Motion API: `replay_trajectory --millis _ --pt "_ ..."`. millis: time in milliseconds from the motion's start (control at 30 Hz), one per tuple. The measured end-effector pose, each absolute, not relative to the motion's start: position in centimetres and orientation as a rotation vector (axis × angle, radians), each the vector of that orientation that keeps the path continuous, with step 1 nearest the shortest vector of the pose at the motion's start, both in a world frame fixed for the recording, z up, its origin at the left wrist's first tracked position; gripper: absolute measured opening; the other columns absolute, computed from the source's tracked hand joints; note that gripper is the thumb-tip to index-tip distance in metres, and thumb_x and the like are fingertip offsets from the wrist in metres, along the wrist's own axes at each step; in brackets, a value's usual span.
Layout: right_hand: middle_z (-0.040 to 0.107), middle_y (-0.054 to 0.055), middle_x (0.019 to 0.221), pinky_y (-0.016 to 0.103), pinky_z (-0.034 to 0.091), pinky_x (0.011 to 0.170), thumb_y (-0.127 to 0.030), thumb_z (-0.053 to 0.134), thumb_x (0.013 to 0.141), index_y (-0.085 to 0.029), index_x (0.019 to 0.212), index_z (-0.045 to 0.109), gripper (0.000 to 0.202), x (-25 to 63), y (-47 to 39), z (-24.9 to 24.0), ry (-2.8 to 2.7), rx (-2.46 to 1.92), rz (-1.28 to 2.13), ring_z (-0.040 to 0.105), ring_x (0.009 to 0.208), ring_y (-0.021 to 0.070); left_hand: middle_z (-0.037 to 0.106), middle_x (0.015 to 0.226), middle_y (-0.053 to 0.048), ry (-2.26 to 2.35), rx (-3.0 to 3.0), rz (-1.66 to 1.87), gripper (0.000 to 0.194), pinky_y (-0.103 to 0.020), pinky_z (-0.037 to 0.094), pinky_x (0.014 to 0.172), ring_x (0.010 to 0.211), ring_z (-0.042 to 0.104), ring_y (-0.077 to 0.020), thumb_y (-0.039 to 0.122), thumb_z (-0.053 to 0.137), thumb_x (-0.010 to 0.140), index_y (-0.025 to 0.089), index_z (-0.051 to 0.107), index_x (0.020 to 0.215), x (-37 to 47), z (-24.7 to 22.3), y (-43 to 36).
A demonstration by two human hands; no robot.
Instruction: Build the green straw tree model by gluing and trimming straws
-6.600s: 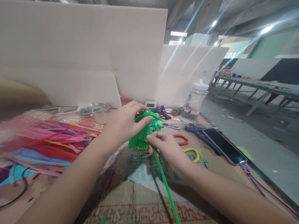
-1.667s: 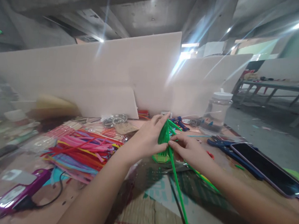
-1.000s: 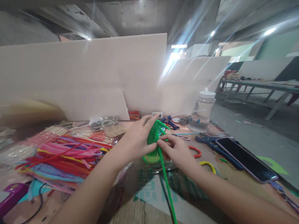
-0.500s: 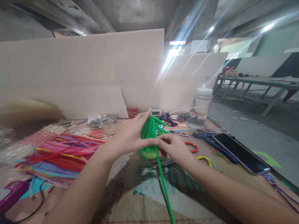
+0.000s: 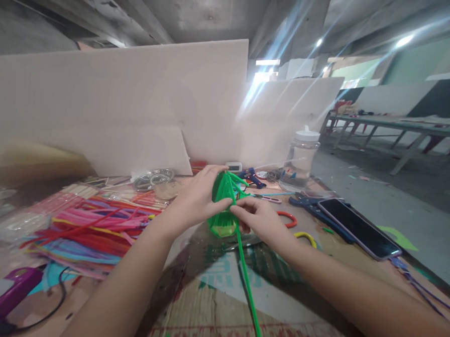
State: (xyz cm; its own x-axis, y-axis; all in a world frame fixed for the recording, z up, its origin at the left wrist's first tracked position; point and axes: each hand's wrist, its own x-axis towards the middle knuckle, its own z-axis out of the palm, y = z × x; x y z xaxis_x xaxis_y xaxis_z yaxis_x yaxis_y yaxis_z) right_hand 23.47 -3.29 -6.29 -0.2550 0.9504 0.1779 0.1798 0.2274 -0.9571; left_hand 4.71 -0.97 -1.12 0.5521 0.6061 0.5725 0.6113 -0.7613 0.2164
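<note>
A cone-shaped bundle of green pipe cleaners [image 5: 222, 219] stands over the table in front of me, with loose ends sticking out at its upper right. My left hand [image 5: 203, 192] wraps round its left side, thumb pressed on the front. With thumb and fingertips, my right hand [image 5: 255, 214] pinches a long green pipe cleaner [image 5: 247, 275] against the front of the cone. The strand's free end runs down toward me. Beneath my right wrist lie scissors [image 5: 306, 238] with red and yellow handles, partly hidden.
Left lies a pile of coloured pipe cleaners [image 5: 86, 226], near a purple glue gun [image 5: 11, 293]. Right are a phone [image 5: 359, 228], dark blue pliers [image 5: 317, 211] and a clear bottle [image 5: 300, 160]. A blue glue gun [image 5: 255, 177] sits behind, before white boards [image 5: 146, 94].
My left thumb has shifted up the front of the cone, and more of its lower part shows. My right hand has moved slightly left and up, still pinching the strand.
</note>
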Motion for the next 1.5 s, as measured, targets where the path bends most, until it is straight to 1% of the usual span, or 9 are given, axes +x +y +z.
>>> replay_trajectory --millis 333,633,733,833,933,1133,1233,1367,1500 --pt "0.052 -0.003 0.053 0.023 0.034 0.046 -0.035 0.055 0.088 -0.019 0.071 0.061 0.023 23.9 -3.6 -5.8 -1.802 -1.114 0.827 0.048 0.048 0.0109 0.051 0.137 -0.013 -1.058 -2.811 -1.061 0.054 -0.043 0.041 0.108 0.13 0.048 -0.0258 0.033 0.062 0.089 0.02 0.04 0.136 4.6 -1.1 -0.9" --pt "0.053 -0.003 0.052 0.024 0.036 0.047 -0.043 0.053 0.091 -0.019 0.066 0.057 0.034 24.3 -3.1 -5.9 -1.8 -1.107 1.032 0.05 0.047 0.0114 0.053 0.134 -0.012 -1.118 -2.778 -1.073 0.054 -0.041 0.042 0.106 0.127 0.051 -0.0247 0.032 0.065 0.087 0.018 0.042 0.134 4.7 -1.0 -1.0" --pt "0.053 -0.003 0.05 0.023 0.036 0.047 -0.04 0.053 0.09 -0.019 0.066 0.056 0.032 24.2 -3.3 -5.4 -1.809 -1.091 1.108 0.05 0.046 0.0114 0.054 0.134 -0.012 -1.144 -2.801 -1.104 0.054 -0.041 0.043 0.105 0.126 0.052 -0.0249 0.031 0.067 0.086 0.019 0.044 0.133 4.5 -0.8 -1.1" --pt "0.052 -0.003 0.049 0.023 0.034 0.046 -0.036 0.054 0.088 -0.019 0.068 0.057 0.026 24.0 -3.4 -5.3 -1.798 -1.105 1.116 0.048 0.045 0.011 0.057 0.132 -0.01 -1.19 -2.831 -1.185 0.045 -0.04 0.044 0.105 0.124 0.054 -0.0233 0.031 0.063 0.089 0.019 0.049 0.13 4.6 -0.6 -1.2" --pt "0.052 -0.004 0.05 0.023 0.034 0.046 -0.034 0.054 0.088 -0.02 0.07 0.058 0.023 23.8 -3.6 -5.5 -1.806 -1.107 1.034 0.048 0.045 0.0111 0.062 0.127 -0.009 -1.268 -2.811 -1.31 0.034 -0.039 0.046 0.102 0.119 0.059 -0.0223 0.032 0.058 0.093 0.018 0.056 0.124 4.8 -0.5 -1.3" --pt "0.055 -0.002 0.057 0.026 0.033 0.052 -0.035 0.05 0.091 -0.021 0.07 0.056 0.026 23.6 -4.3 -5.3 -1.948 -1.164 0.718 0.05 0.054 0.0135 0.067 0.121 -0.008 -1.349 -2.611 -1.388 0.034 -0.04 0.049 0.099 0.11 0.063 -0.0227 0.033 0.058 0.091 0.017 0.061 0.121 5.6 -0.5 -1.5" --pt "0.056 -0.001 0.06 0.027 0.032 0.055 -0.036 0.05 0.091 -0.021 0.069 0.055 0.027 23.7 -4.5 -5.1 -1.99 -1.182 0.602 0.051 0.058 0.0147 0.069 0.114 -0.007 -1.34 -2.55 -1.396 0.026 -0.038 0.049 0.097 0.107 0.064 -0.0222 0.03 0.06 0.089 0.018 0.064 0.112 6.2 -0.6 -1.8" --pt "0.057 -0.001 0.061 0.028 0.031 0.056 -0.038 0.049 0.092 -0.021 0.073 0.058 0.027 23.7 -4.7 -5.3 -2.015 -1.215 0.571 0.051 0.058 0.0151 0.071 0.104 -0.005 -1.384 -2.497 -1.424 0.016 -0.037 0.05 0.092 0.1 0.065 -0.0214 0.026 0.06 0.088 0.019 0.065 0.101 6.6 -0.4 -2.2" --pt "0.06 -0.001 0.064 0.028 0.033 0.056 -0.039 0.049 0.092 -0.021 0.079 0.062 0.026 23.6 -4.9 -5.3 -2.0 -1.207 0.592 0.053 0.06 0.0155 0.072 0.097 -0.004 -1.428 -2.462 -1.459 0.013 -0.036 0.051 0.087 0.093 0.066 -0.0205 0.024 0.058 0.088 0.018 0.067 0.095 6.3 -0.2 -2.3"
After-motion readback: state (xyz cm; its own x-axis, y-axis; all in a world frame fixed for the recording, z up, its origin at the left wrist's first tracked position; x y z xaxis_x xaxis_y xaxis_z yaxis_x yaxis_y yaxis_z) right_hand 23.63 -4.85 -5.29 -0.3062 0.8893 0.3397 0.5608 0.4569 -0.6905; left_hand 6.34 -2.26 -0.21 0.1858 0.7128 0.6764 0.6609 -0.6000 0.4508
